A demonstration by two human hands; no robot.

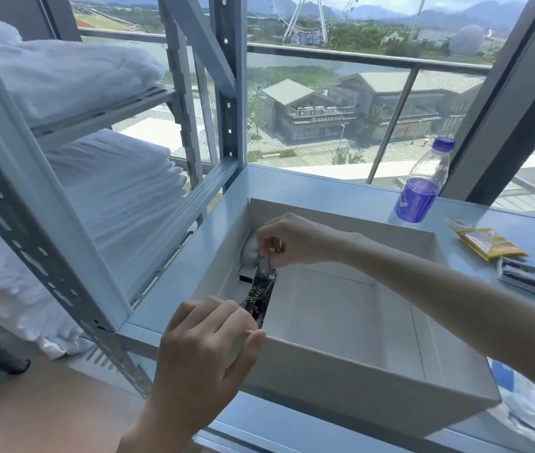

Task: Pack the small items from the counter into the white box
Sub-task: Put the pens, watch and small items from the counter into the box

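Left hand, chain — box, counter, window.

Dark chained item along left wall of white box: too blurred to identify. Right hand half-hides a silvery thing in far-left corner. Blue-white packet cut by frame's right edge.

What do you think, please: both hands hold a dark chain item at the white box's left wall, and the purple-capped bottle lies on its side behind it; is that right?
The head view shows the purple-capped bottle standing upright behind the white box, not lying on its side. The left hand and right hand do hold the dark chain item at its left wall.
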